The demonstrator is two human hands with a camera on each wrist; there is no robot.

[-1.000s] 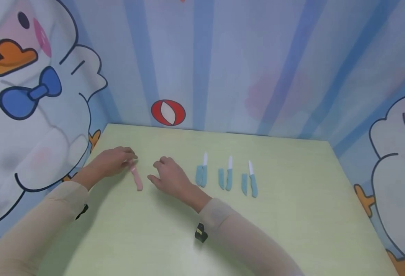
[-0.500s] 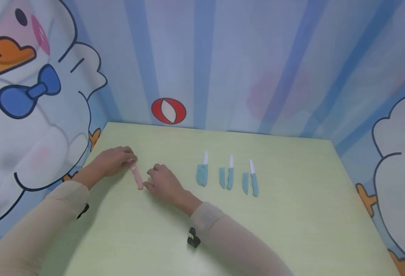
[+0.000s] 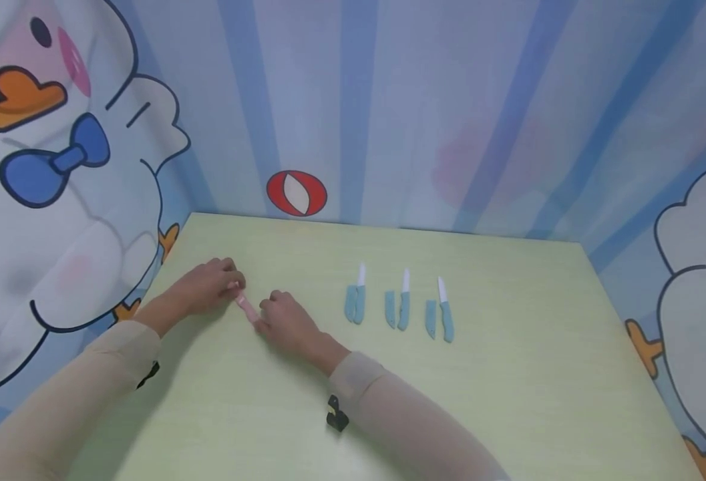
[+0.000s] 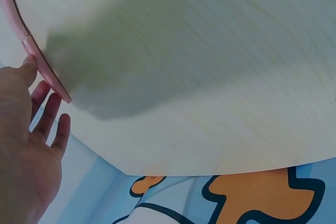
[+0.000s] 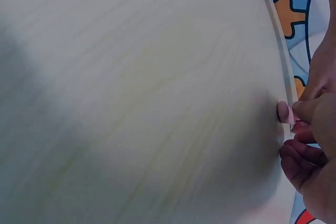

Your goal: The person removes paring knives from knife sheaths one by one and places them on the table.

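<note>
A small pink knife (image 3: pixel 247 306), its blade covered by a pink sheath (image 4: pixel 50 77), is held between both hands at the table's left side. My left hand (image 3: pixel 207 287) pinches the sheath end between thumb and fingers. At the handle end, my right hand (image 3: pixel 289 325) grips with thumb and fingertips; the round butt of the pink handle (image 5: pixel 284 112) shows in the right wrist view. Right of the hands lie three light-blue knives with bare white blades: a left knife (image 3: pixel 360 304), a middle knife (image 3: pixel 404 310) and a right knife (image 3: pixel 447 321).
Beside each blue knife, on its left, lies a matching blue sheath: left sheath (image 3: pixel 350 304), middle sheath (image 3: pixel 390 309), right sheath (image 3: pixel 431 318). The pale yellow-green table (image 3: pixel 509 381) ends at a striped blue backdrop (image 3: pixel 413 113) with cartoon birds.
My right hand has moved left and down to the pink knife's handle and taken hold of it. The handle has swung slightly to the right; the left hand keeps its pinch.
</note>
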